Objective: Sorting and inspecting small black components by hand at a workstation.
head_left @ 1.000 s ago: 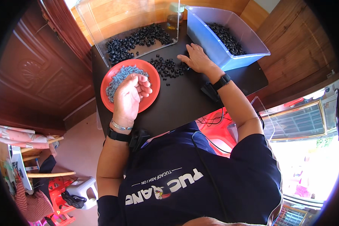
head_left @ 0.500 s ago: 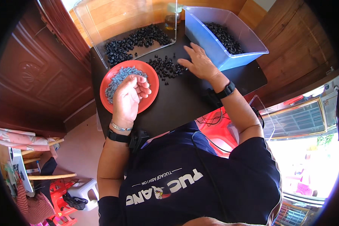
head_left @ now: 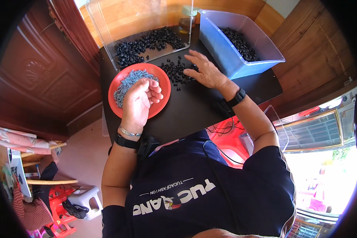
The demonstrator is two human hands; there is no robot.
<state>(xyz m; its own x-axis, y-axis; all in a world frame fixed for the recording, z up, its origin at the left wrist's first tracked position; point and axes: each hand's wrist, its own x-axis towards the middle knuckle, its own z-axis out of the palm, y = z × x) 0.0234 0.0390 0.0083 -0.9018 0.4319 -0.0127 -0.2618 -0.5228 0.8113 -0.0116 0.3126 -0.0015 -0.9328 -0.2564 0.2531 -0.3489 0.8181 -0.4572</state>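
My left hand is held palm up over the near right part of a red plate, its fingers curled in. Whatever lies inside those fingers, if anything, is too small or hidden to make out. On the plate lies a heap of small silvery-blue metal pieces, which look like screws. My right hand reaches over a loose spread of small black ring-like pieces on the dark table. Its fingers are apart, with the fingertips at the spread's right edge; no piece shows in its grip.
A clear plastic bin lies on its side at the back with many more black pieces. At the back right stands a blue bin of black pieces. A lidded jar sits between them. A wooden wall closes off the back.
My right hand has shifted slightly left and down over the loose black pieces. My left hand keeps its curled pose above the plate. The whole view has shifted a little.
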